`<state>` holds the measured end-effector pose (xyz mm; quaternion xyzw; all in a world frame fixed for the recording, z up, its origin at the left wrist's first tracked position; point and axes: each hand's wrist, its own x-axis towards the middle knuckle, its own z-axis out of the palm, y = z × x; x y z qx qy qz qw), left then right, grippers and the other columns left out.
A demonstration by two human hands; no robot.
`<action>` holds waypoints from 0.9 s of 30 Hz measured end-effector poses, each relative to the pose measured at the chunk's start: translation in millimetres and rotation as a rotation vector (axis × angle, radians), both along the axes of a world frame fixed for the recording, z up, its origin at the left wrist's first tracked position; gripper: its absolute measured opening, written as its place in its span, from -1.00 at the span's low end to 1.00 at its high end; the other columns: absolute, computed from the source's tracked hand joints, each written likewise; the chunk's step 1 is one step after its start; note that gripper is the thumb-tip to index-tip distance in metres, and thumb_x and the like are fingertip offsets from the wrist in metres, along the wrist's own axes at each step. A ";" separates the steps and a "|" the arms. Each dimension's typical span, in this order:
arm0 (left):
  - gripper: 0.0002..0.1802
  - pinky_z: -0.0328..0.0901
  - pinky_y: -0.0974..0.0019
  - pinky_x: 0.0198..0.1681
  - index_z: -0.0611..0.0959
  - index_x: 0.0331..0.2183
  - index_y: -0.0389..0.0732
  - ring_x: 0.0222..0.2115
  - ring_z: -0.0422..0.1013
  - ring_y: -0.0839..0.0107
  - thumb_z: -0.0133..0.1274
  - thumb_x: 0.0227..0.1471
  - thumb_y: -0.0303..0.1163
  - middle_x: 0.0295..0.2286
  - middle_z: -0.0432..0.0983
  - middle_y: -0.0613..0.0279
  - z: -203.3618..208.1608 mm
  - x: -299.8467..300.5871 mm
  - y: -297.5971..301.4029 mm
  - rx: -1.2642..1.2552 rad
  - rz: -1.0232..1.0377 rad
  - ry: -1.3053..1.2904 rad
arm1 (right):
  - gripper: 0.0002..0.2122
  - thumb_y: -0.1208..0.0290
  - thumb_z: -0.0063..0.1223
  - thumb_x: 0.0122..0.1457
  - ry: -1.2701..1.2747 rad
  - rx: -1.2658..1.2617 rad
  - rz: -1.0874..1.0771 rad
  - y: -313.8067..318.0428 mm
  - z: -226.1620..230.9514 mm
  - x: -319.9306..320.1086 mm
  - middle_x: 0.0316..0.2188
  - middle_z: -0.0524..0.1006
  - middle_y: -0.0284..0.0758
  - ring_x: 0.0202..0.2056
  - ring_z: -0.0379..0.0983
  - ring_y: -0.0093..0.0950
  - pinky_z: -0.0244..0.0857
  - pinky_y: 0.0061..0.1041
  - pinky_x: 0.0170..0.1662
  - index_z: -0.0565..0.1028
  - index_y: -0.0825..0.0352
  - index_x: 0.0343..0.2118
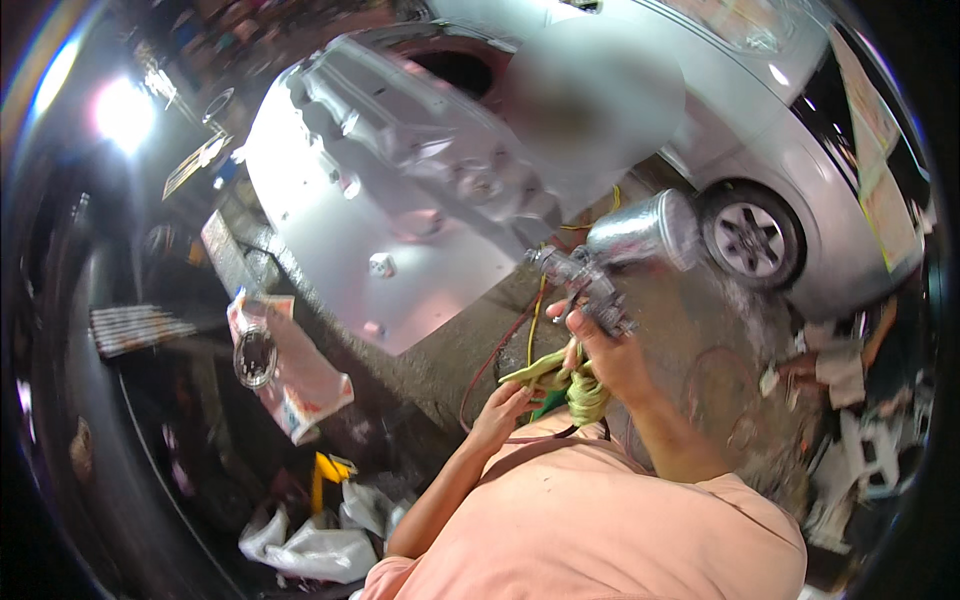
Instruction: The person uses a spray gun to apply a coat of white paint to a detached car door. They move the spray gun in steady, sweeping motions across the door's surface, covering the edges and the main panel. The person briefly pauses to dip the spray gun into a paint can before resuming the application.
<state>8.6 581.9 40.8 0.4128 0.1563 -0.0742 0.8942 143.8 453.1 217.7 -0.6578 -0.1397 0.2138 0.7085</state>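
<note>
Right grip (608,352) closed around spray gun (592,280) handle, raised before silver panel (380,220); left grip (500,410) pinches yellow-green cloth (560,380). Gun likely rigid, top-heavy from metal cup (650,232); best held at handle.

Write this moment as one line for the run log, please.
right hand: holds spray gun, metal cup on top | left hand: on green hose | ahead: silver panel | right: silver car

A big silver car panel (370,220) lies far left. A silver car (800,130) with a wheel (752,236) sits far right. White bags (310,545) lie near, low left.
</note>
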 end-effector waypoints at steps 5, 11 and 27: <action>-0.55 0.34 0.23 0.10 0.46 0.12 -0.28 0.00 0.45 0.37 0.06 0.21 -0.46 0.00 0.49 0.22 17.5 61.1 -86.6 -0.111 -0.294 0.107 | -0.59 0.12 0.14 0.31 0.075 0.001 -0.135 -94.2 -42.3 5.6 -0.10 0.59 -0.36 -0.55 0.44 -0.64 0.32 -0.62 -0.48 0.45 0.36 0.02; -0.47 0.28 0.16 0.16 0.37 0.16 -0.29 0.06 0.40 0.30 0.11 0.18 -0.48 0.06 0.41 0.14 8.9 125.3 -213.3 -0.155 -0.608 0.112 | -0.65 0.22 0.10 0.34 0.103 0.048 -0.388 -236.3 -49.7 24.7 -0.02 0.57 -0.32 -0.45 0.51 -0.60 0.41 -0.57 -0.35 0.45 0.35 0.06; -0.56 0.34 0.22 0.03 0.45 0.07 -0.11 -0.03 0.42 0.41 0.16 0.18 -0.33 -0.04 0.46 0.32 -4.1 263.6 -528.9 -0.206 -1.110 0.032 | -0.58 0.12 0.08 0.34 0.031 0.061 -0.839 -542.5 -44.6 90.8 -0.08 0.58 -0.26 -0.48 0.50 -0.54 0.38 -0.55 -0.38 0.42 0.40 0.03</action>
